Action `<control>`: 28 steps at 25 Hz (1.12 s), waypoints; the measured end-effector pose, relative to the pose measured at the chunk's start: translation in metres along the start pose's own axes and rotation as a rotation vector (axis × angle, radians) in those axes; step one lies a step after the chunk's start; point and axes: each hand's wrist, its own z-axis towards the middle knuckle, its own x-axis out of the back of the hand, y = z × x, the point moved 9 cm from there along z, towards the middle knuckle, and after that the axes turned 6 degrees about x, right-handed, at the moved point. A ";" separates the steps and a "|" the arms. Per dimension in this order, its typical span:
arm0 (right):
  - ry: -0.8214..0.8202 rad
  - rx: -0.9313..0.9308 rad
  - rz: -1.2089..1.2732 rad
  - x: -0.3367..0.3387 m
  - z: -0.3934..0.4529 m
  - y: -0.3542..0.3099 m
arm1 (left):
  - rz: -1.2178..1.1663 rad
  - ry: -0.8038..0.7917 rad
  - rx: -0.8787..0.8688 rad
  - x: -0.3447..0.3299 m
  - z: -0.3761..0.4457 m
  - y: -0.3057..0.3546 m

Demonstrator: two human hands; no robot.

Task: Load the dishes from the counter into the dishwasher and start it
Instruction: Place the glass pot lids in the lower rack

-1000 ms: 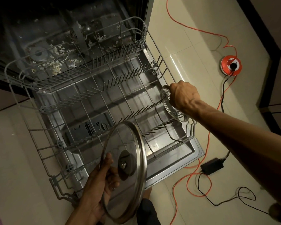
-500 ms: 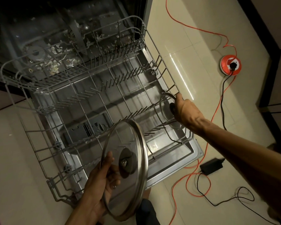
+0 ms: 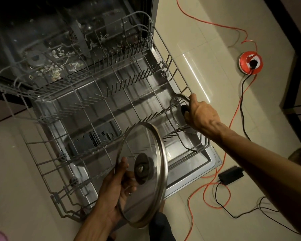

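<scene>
Right hand point(image 3: 201, 115): arm stretched forward over the rack's right side, fingers closed around the dark knob of the small glass lid point(image 3: 179, 113).
Small glass lid: stands on edge among the tines at the right end of the lower rack point(image 3: 87, 108), tilted slightly.
Left hand point(image 3: 116, 186): raised near the body, palm behind the glass, thumb over the rim, gripping the large glass lid point(image 3: 144, 173).
Large glass lid: held upright in the air above the rack's front edge, metal rim and dark knob facing the camera.
Dishwasher door point(image 3: 205, 157): open flat, rack pulled out over it.
Floor point(image 3: 215, 40): orange cable point(image 3: 233, 119), red reel point(image 3: 250, 62), black adapter point(image 3: 230, 174).
Writing: none legible.
</scene>
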 end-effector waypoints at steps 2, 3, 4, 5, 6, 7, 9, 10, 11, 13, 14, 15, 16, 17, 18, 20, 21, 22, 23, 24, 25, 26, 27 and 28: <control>0.109 -0.005 -0.085 0.014 -0.016 -0.006 | -0.007 -0.015 0.000 -0.004 0.002 0.001; 0.183 0.027 -0.082 0.022 -0.030 -0.014 | -0.009 -0.022 -0.002 -0.005 0.004 0.002; 0.231 0.045 0.000 0.027 -0.047 -0.023 | -0.002 -0.023 -0.006 -0.006 0.005 0.002; 0.228 0.033 0.184 0.030 -0.066 -0.030 | 0.011 -0.013 -0.013 -0.005 0.006 0.002; 0.156 -0.003 0.449 0.025 -0.084 -0.037 | 0.028 0.004 -0.025 -0.004 0.007 0.002; 0.055 -0.034 0.749 0.018 -0.105 -0.049 | 0.043 0.022 -0.042 -0.004 0.008 0.002; -0.112 -0.099 1.126 0.007 -0.144 -0.073 | 0.049 0.054 -0.085 -0.005 0.009 0.001; -0.143 -0.088 1.125 0.006 -0.157 -0.081 | 0.057 0.062 -0.108 -0.007 0.009 -0.001; -0.127 -0.071 1.068 0.006 -0.166 -0.082 | 0.082 0.068 -0.123 -0.011 0.008 -0.005; -0.075 -0.115 0.970 0.003 -0.173 -0.073 | 0.122 0.091 -0.118 -0.019 0.005 -0.015; -0.053 -0.162 0.979 0.002 -0.174 -0.065 | 0.118 0.089 -0.101 -0.025 0.004 -0.021; -0.044 -0.190 0.998 0.003 -0.175 -0.060 | 0.108 0.078 -0.084 -0.031 0.001 -0.026; -0.032 -0.208 1.008 0.006 -0.174 -0.055 | 0.099 0.067 -0.076 -0.038 -0.001 -0.029; -0.019 -0.219 0.997 0.009 -0.175 -0.050 | 0.095 0.056 -0.076 -0.044 -0.002 -0.031; 0.002 -0.226 0.983 0.013 -0.175 -0.044 | 0.108 0.041 -0.082 -0.049 -0.003 -0.032; 0.084 -0.215 0.937 0.029 -0.175 -0.034 | 0.203 -0.011 -0.100 -0.062 -0.004 -0.034; 0.142 -0.198 0.885 0.041 -0.174 -0.029 | 0.259 -0.041 -0.112 -0.068 -0.003 -0.033; 0.208 -0.171 0.801 0.056 -0.174 -0.024 | 0.305 -0.064 -0.125 -0.073 -0.003 -0.031; 0.285 -0.135 0.698 0.072 -0.173 -0.020 | 0.340 -0.076 -0.138 -0.077 -0.001 -0.028; 0.358 -0.104 0.592 0.088 -0.172 -0.017 | 0.359 -0.083 -0.153 -0.080 0.000 -0.023; 0.415 -0.081 0.497 0.101 -0.170 -0.015 | 0.359 -0.087 -0.167 -0.081 0.002 -0.016; 0.454 -0.063 0.427 0.110 -0.165 -0.012 | 0.341 -0.089 -0.179 -0.082 0.004 -0.009; 0.480 -0.046 0.382 0.117 -0.159 -0.009 | 0.313 -0.090 -0.193 -0.082 0.006 -0.001; 0.487 -0.030 0.357 0.120 -0.153 -0.007 | 0.287 -0.093 -0.206 -0.083 0.008 0.005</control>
